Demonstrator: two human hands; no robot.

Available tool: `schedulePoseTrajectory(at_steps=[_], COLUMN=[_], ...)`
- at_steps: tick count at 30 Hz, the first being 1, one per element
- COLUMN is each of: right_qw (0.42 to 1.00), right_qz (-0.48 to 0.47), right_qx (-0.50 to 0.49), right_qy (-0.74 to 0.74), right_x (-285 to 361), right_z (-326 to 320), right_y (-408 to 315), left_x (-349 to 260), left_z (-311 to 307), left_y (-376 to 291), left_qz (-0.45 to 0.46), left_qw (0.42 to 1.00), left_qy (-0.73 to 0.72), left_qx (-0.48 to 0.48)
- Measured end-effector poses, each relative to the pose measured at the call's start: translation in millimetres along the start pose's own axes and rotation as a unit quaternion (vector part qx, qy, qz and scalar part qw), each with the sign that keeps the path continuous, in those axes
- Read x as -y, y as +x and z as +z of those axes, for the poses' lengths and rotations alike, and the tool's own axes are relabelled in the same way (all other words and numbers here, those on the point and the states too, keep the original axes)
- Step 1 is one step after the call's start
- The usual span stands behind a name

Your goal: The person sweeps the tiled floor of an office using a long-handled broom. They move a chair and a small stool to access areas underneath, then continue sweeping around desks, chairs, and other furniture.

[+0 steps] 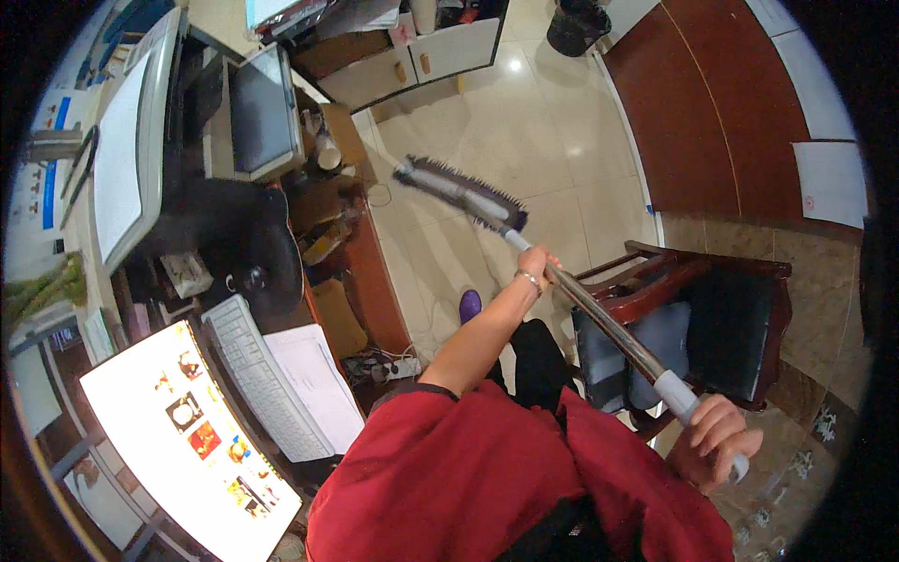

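Observation:
A long-handled mop (618, 327) with a metal pole and a wide, dark-fringed head runs diagonally through the head view. My left hand (537, 267) grips the pole just behind the head, a bracelet at its wrist. Lower right, my right hand (716, 439) is closed around the pale grip at the pole's end. The mop head (460, 193) is over the tiled floor (520, 133); whether it touches the tiles I cannot tell. A purple shoe (470, 306) shows on the floor below my left forearm.
A dark wooden chair (730, 330) stands at the right, near the pole. Along the left runs a desk with a lit monitor (161, 435), a keyboard (270, 379) and papers. A power strip (400, 369) with cables lies beside it. A white cabinet (456, 53) and a black bin (577, 29) are ahead.

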State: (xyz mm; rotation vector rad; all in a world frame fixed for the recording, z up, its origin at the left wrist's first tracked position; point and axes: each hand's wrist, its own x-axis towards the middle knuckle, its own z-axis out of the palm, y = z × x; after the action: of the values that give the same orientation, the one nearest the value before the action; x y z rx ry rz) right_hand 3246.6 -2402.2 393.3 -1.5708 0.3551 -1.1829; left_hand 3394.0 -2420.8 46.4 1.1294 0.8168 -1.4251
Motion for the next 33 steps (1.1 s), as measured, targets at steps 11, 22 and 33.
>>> schedulePoseTrajectory(at_steps=[11,22,33], right_qw=[0.980,0.920,0.968], right_qz=[0.080,0.150,0.156], right_qx=[-0.180,-0.335,-0.066], right_qy=[-0.019,-0.139,-0.185], right_x=[-95,-46,-68], right_z=[-24,-64,-27], right_y=[22,71,79], left_x=[-96,-29,-81], left_z=[23,144,193], left_y=[88,104,107], left_qz=[0.064,-0.089,-0.052], left_qw=[0.982,0.953,0.977], left_qy=[0.130,0.288,0.194], left_qx=[-0.117,-0.039,0.074])
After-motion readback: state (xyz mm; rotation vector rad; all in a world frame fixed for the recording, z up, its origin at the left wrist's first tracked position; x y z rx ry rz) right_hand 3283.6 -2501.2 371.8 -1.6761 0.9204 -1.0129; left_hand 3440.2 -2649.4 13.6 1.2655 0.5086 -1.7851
